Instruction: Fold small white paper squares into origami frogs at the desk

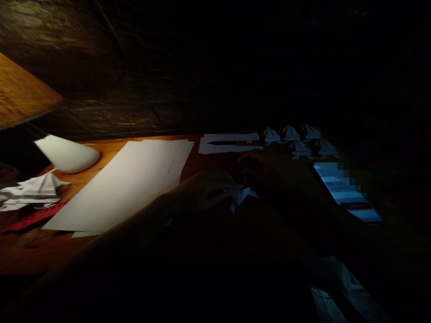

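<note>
In the dim middle of the table, a small folded paper piece (239, 197) with pointed corners shows pale against the dark wood. My left hand (215, 187) reaches in from the left, its fingers closed on the paper's left edge. Just above and to the right of the paper is my right hand (258, 167), with its fingers curved. Deep shadow hides whether those fingers grip the paper.
White sheets (134, 179) lie left of my hands. A knife (225, 143) rests on smaller paper behind them. Several folded paper figures (291, 133) stand at back right, near a lit phone (346, 193). A lamp (69, 154), crumpled-looking folded paper (37, 190) and a red strip (35, 216) are left.
</note>
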`<move>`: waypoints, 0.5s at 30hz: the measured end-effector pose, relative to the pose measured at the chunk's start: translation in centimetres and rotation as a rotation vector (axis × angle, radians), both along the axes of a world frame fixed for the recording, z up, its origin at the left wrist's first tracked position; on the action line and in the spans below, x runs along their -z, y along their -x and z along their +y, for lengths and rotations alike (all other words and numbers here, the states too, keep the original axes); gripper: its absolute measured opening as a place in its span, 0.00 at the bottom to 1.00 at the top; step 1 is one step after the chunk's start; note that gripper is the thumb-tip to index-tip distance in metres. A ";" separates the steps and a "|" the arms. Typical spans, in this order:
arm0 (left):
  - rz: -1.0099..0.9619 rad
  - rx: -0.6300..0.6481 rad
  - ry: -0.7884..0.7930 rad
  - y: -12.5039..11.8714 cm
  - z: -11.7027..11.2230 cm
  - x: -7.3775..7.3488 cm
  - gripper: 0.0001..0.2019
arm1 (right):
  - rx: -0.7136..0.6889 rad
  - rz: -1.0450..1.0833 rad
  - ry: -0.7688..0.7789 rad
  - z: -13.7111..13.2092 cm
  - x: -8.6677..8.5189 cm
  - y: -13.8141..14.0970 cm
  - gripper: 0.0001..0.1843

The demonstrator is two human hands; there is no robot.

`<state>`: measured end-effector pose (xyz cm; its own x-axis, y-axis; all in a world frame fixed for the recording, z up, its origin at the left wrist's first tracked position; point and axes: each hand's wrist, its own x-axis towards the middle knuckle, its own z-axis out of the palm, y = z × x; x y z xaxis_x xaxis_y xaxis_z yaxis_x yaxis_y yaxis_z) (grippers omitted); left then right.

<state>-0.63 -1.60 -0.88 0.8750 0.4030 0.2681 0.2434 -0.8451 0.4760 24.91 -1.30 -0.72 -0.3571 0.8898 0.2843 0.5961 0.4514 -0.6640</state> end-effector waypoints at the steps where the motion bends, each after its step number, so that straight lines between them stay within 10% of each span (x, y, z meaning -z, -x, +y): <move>1: 0.025 -0.008 -0.013 0.1 0.0 0.0 0.14 | 0.025 -0.026 -0.031 0.0 -0.1 0.0 0.13; 15: -0.001 -0.122 -0.188 -1.0 -1.2 0.5 0.14 | 0.053 -0.178 -0.011 -0.7 -0.9 -0.9 0.13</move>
<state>0.35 -2.81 -1.34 0.8226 0.4489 0.3490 0.3491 -0.8832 0.3132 25.79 -1.97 0.17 -0.3557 0.9056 0.2309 0.7268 0.4234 -0.5409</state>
